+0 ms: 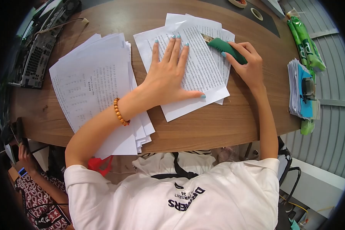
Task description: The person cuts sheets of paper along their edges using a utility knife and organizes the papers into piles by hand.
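Note:
My left hand [168,78] lies flat with its fingers spread on a printed sheet [203,71], pressing on its left half. The fingers of my right hand [247,61] are wrapped round a green-handled tool [228,50], which looks like a utility knife. Its metal end rests at the upper right part of the sheet. More printed sheets [211,23] lie partly under the top one. Under my left forearm, a thick, uneven stack of papers [92,80] sits on the brown table [188,132].
Rolls of tape [257,14] lie on a dark mat [270,25] at the back right. Green packets [304,42] and clipped papers [299,90] are at the right edge. An opened computer case [40,50] stands at the left. Another person's hand [27,159] shows at the lower left.

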`<act>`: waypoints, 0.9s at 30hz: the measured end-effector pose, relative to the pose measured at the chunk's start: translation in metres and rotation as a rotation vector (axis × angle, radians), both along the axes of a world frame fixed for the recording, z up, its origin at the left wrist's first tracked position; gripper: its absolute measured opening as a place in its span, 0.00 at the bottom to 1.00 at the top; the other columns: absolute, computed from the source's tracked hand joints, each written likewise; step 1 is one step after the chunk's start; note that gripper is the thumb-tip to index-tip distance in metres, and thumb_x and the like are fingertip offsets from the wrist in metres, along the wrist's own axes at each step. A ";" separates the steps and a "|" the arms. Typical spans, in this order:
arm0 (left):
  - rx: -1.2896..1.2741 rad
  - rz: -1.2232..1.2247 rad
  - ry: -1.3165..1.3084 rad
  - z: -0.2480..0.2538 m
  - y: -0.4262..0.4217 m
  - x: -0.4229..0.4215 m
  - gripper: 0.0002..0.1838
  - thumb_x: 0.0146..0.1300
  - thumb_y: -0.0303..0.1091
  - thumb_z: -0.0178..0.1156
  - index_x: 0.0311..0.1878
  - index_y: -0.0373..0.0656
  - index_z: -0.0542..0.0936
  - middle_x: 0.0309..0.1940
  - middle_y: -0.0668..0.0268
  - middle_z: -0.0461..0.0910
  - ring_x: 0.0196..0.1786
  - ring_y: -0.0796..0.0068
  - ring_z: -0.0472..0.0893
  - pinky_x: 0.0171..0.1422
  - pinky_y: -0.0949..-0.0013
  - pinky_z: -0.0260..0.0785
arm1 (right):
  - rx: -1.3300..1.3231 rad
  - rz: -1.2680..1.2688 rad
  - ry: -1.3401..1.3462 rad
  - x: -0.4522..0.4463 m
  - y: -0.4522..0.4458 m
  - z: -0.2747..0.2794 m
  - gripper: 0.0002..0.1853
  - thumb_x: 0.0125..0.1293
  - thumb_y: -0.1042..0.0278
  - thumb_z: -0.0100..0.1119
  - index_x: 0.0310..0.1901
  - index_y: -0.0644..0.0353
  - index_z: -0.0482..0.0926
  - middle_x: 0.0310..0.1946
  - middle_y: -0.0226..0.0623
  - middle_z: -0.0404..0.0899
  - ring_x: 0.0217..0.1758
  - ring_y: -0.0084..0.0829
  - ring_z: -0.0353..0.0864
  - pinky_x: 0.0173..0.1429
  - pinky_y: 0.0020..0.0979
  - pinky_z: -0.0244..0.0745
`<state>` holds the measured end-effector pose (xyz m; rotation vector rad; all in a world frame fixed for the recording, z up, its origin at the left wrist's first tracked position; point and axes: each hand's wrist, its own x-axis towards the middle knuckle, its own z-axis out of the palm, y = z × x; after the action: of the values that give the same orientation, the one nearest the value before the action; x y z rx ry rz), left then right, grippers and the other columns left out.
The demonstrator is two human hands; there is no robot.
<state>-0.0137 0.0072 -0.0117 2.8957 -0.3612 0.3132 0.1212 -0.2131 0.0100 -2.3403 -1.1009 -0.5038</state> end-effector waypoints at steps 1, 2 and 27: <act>-0.008 -0.006 -0.012 -0.001 0.000 0.000 0.62 0.46 0.78 0.50 0.65 0.23 0.55 0.66 0.34 0.50 0.72 0.42 0.46 0.71 0.38 0.31 | 0.004 0.003 -0.004 0.006 0.004 -0.002 0.17 0.53 0.58 0.67 0.44 0.55 0.82 0.32 0.31 0.77 0.29 0.27 0.78 0.32 0.28 0.74; -0.015 -0.013 -0.023 -0.002 0.000 0.000 0.62 0.46 0.78 0.50 0.65 0.22 0.55 0.66 0.34 0.50 0.72 0.42 0.47 0.71 0.38 0.31 | 0.008 0.006 -0.024 0.013 0.009 -0.004 0.17 0.54 0.58 0.67 0.44 0.55 0.82 0.32 0.31 0.77 0.30 0.28 0.79 0.32 0.28 0.74; 0.025 -0.352 0.069 0.016 -0.004 0.001 0.57 0.47 0.75 0.53 0.68 0.34 0.56 0.68 0.42 0.51 0.73 0.48 0.49 0.72 0.40 0.34 | 0.124 0.012 -0.038 -0.001 0.048 -0.023 0.18 0.64 0.60 0.54 0.49 0.62 0.65 0.32 0.51 0.79 0.33 0.48 0.81 0.33 0.41 0.77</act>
<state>-0.0124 0.0028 0.0048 2.7856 -0.8513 0.1506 0.1198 -0.1649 -0.0130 -2.2240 -1.0693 -0.5967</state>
